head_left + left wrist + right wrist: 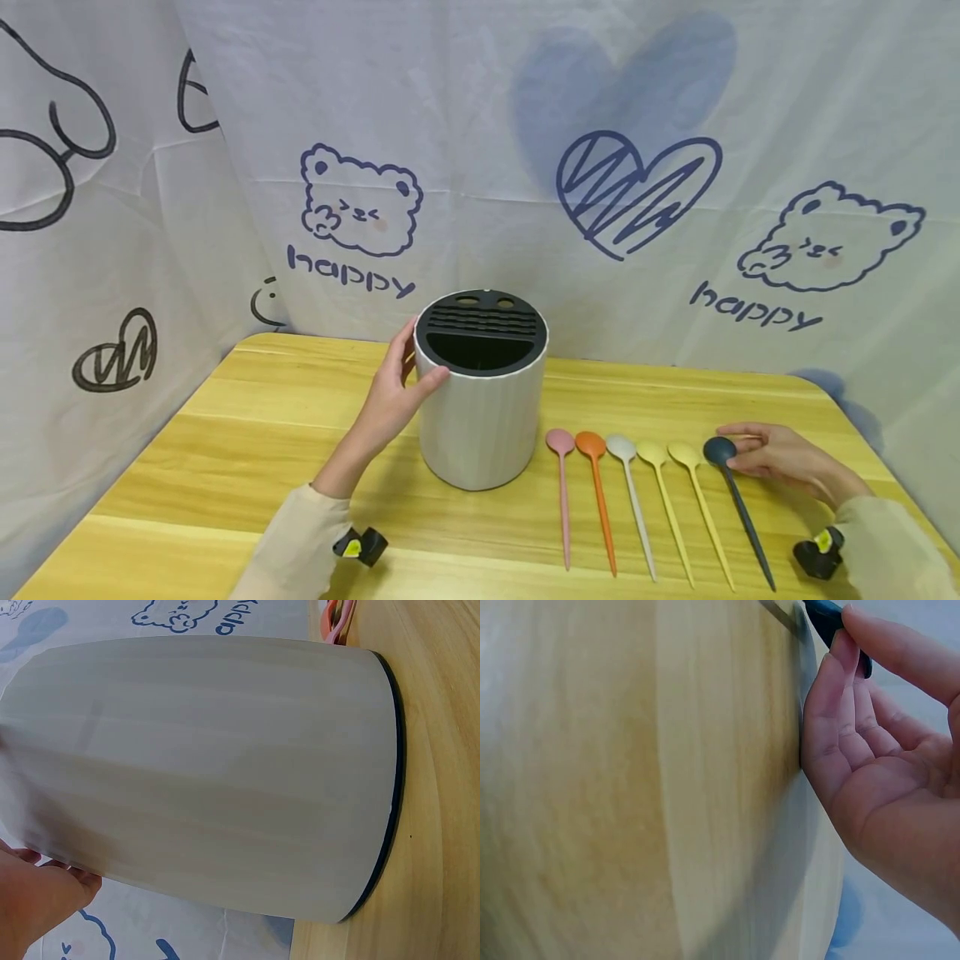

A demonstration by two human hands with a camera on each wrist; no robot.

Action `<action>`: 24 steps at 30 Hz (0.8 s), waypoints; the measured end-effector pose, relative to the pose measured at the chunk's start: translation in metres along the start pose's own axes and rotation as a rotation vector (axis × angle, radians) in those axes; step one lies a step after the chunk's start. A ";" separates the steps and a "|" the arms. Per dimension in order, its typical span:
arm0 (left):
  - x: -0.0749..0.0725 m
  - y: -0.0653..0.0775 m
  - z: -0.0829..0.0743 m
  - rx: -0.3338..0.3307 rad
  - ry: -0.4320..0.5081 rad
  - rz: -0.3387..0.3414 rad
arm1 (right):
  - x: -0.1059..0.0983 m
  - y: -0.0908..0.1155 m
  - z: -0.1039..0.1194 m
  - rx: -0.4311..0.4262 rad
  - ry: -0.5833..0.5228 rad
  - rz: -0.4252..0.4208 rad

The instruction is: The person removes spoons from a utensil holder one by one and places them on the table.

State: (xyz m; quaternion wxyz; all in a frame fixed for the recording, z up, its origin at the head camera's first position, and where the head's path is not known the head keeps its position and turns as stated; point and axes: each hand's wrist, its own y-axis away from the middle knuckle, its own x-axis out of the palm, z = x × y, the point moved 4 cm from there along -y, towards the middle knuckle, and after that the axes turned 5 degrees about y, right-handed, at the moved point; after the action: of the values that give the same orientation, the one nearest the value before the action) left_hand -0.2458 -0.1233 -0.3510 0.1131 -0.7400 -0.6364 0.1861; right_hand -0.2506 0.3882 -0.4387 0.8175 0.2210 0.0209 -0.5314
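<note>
My left hand point(386, 408) holds the upper left side of a white ribbed utensil holder point(480, 433), its thumb at the front by the rim and its fingers round the side. The holder stands upright; its black lid point(482, 319) has a large half-round opening, slots and two round holes. In the left wrist view, the holder's wall point(202, 772) covers most of the frame. At the right, my right hand point(783, 458) pinches the bowl of a dark blue spoon point(717, 450) between thumb and fingers. The right wrist view shows the thumb and fingertips against this spoon point(825, 616).
Left of the dark blue spoon lie a pink spoon point(560, 442), an orange spoon point(590, 444), a whitish spoon point(621, 447) and two yellow spoons point(652, 453), handles toward me. All are on a wooden table point(247, 433). Printed white cloth point(480, 167) hangs behind.
</note>
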 end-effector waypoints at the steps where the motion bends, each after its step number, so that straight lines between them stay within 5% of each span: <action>1: 0.000 0.000 0.000 0.001 0.000 -0.001 | 0.000 -0.001 0.000 0.002 -0.001 0.001; 24: -0.001 0.000 -0.002 -0.001 -0.026 -0.006 | 0.005 -0.002 0.005 0.112 0.275 -0.166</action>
State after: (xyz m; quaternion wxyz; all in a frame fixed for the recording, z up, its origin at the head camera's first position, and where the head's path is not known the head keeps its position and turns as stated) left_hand -0.2445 -0.1238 -0.3491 0.1049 -0.7356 -0.6401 0.1951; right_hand -0.2515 0.3814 -0.4357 0.7468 0.3341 0.1211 -0.5621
